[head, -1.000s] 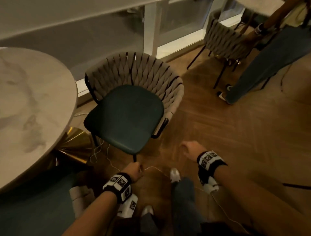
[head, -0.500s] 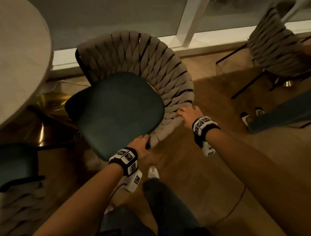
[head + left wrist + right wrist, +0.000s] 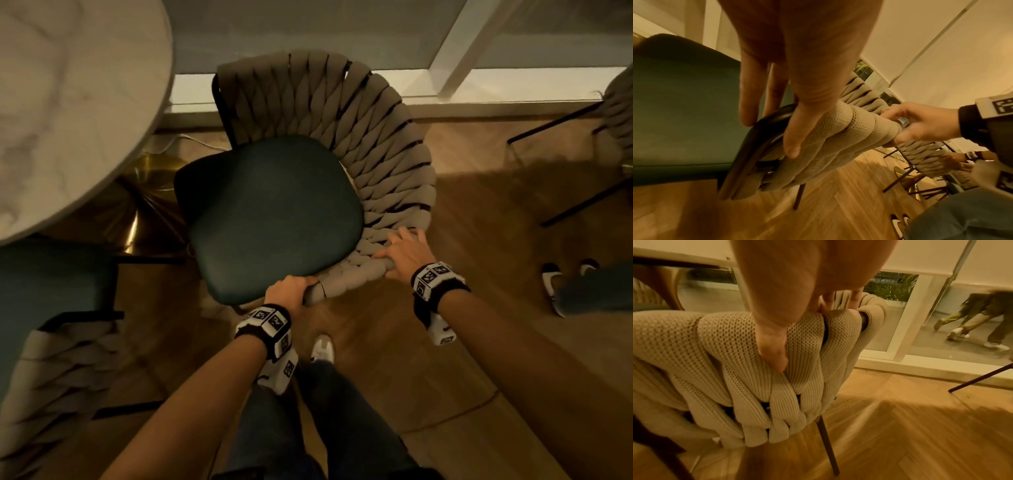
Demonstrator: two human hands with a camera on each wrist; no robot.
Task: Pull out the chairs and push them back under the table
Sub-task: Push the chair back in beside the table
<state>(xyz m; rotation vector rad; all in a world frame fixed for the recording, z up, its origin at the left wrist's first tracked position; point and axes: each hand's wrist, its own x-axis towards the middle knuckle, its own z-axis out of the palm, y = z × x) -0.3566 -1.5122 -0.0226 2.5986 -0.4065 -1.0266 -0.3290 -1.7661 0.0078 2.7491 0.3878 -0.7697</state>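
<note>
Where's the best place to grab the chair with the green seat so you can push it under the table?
Probably the chair is best held by the woven rim of its backrest, reached from behind, the side away from the table. The rim is thick enough to wrap fingers over. The left hand grips its end and the right hand its curve.

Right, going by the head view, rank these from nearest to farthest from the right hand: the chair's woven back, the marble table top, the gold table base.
1. woven back: under the right hand, which grips its rim.
2. gold table base: left, beyond the green seat.
3. marble table top: far upper left.
</note>
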